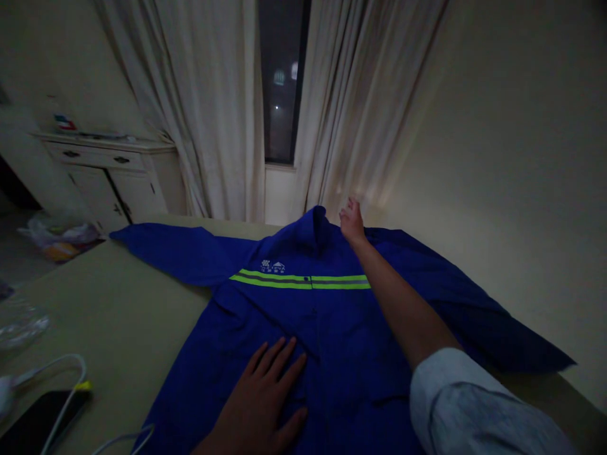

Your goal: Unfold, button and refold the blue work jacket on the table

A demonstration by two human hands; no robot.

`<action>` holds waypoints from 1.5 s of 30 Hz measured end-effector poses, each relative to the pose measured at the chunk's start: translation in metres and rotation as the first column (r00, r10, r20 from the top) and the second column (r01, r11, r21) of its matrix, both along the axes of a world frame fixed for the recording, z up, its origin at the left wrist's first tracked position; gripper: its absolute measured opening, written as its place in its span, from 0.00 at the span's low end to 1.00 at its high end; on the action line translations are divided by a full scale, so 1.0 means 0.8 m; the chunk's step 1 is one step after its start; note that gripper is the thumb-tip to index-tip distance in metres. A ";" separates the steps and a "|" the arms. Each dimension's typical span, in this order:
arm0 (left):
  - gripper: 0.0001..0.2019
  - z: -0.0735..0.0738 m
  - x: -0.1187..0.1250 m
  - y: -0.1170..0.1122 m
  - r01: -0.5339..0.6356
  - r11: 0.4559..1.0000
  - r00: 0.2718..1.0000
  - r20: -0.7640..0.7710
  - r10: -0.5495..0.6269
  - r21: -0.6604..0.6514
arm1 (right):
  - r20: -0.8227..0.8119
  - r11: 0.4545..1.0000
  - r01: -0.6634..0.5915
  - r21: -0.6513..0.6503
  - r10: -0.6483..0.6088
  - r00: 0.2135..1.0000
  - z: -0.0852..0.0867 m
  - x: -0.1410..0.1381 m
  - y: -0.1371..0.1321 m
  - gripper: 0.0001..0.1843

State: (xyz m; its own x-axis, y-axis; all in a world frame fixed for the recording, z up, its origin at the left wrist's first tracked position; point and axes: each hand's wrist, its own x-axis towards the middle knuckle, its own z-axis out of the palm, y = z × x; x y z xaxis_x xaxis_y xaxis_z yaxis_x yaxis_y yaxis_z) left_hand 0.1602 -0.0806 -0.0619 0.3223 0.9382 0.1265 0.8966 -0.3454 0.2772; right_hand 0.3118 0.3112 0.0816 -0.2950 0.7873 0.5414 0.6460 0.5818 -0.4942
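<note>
A blue work jacket (pixel 332 328) with a yellow-green reflective stripe across the chest lies spread front-up on a pale bed surface (pixel 128 309), sleeves out to both sides. My left hand (pixel 265 398) lies flat on the lower front of the jacket, fingers spread. My right hand (pixel 351 222) reaches far forward to the collar and right shoulder of the jacket. Its fingers are curled at the fabric there, but I cannot make out whether they grip it.
A dark phone (pixel 38 420) and white cables (pixel 61 379) lie at the bed's near left corner. A clear plastic wrapper (pixel 19 322) sits further left. A white cabinet (pixel 109 177) stands at the back left, beside pale curtains (pixel 213 107) and a dark window (pixel 282 82). A wall runs along the right.
</note>
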 end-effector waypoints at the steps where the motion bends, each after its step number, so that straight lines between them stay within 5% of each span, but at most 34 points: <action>1: 0.37 0.000 0.000 0.000 -0.002 1.000 1.000 0.002 0.002 0.003 | -0.069 0.998 -0.062 -0.010 0.061 0.996 0.001 -0.002 -0.006 0.24; 3: 0.36 0.001 0.001 -0.002 -0.005 1.000 1.000 0.001 0.005 0.010 | -0.070 0.952 -0.290 -0.100 0.284 0.956 -0.018 -0.001 -0.046 0.19; 6: 0.35 0.000 0.002 -0.003 -0.002 1.000 1.000 -0.014 0.003 0.018 | 0.117 0.695 -0.630 -0.346 0.698 0.706 -0.068 0.020 -0.149 0.20; 8: 0.35 0.001 0.002 -0.004 -0.006 0.999 1.000 -0.023 0.007 0.034 | 0.168 0.512 -0.725 -0.460 0.853 0.495 -0.091 0.047 -0.213 0.25; 10: 0.34 0.001 0.002 -0.004 -0.002 0.998 1.000 -0.029 0.004 0.058 | 0.186 0.444 -0.732 -0.516 0.893 0.410 -0.098 0.082 -0.255 0.22; 16: 0.33 -0.011 -0.002 -0.004 0.017 0.988 0.998 -0.055 -0.009 0.153 | 0.139 0.628 -0.626 -0.462 0.749 0.648 -0.077 0.166 -0.285 0.23; 19: 0.32 -0.009 0.000 -0.003 0.026 0.987 0.997 -0.080 -0.013 0.160 | 0.213 0.736 -0.517 -0.438 0.643 0.736 -0.079 0.160 -0.306 0.22; 22: 0.30 0.021 0.017 0.004 0.017 0.996 0.986 -0.164 -0.003 0.084 | 0.358 0.852 -0.296 -0.433 0.463 0.811 -0.091 0.131 -0.326 0.23; 24: 0.22 0.051 0.035 0.016 -0.013 1.000 0.978 -0.206 0.017 0.022 | 0.363 0.835 -0.257 -0.487 0.461 0.809 -0.098 0.117 -0.329 0.21; 26: 0.17 0.075 0.054 0.035 -0.081 0.997 0.979 -0.190 0.076 -0.019 | 0.199 0.716 -0.373 -0.590 0.577 0.792 -0.105 0.114 -0.321 0.25; 28: 0.18 0.084 0.070 0.057 -0.155 0.987 0.979 -0.136 0.149 -0.034 | -0.042 0.553 -0.515 -0.655 0.653 0.756 -0.113 0.122 -0.309 0.27; 30: 0.19 0.075 0.079 0.076 -0.196 0.980 0.977 -0.087 0.192 -0.038 | -0.168 0.501 -0.571 -0.651 0.638 0.752 -0.122 0.136 -0.299 0.21; 35: 0.14 0.025 0.078 0.094 -0.170 0.984 0.954 0.240 0.180 -0.062 | 0.010 0.740 -0.459 -0.492 0.531 0.847 -0.147 0.154 -0.306 0.11; 38: 0.14 0.013 0.071 0.092 -0.134 0.983 0.892 0.417 0.174 -0.125 | 0.147 0.839 -0.416 -0.351 0.488 0.861 -0.154 0.148 -0.319 0.11; 45: 0.14 0.019 0.067 0.090 -0.119 0.978 0.826 0.529 0.195 -0.174 | 0.336 0.888 -0.449 -0.103 0.456 0.824 -0.157 0.140 -0.331 0.09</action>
State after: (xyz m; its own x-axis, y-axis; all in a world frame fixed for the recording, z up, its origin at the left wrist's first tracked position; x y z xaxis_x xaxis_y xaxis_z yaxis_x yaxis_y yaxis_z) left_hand 0.2136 -0.0085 -0.0470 0.0853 0.9901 0.1119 0.6292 -0.1406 0.7644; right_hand 0.4237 0.0463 -0.0442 -0.7833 0.5291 0.3264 0.4421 0.8432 -0.3058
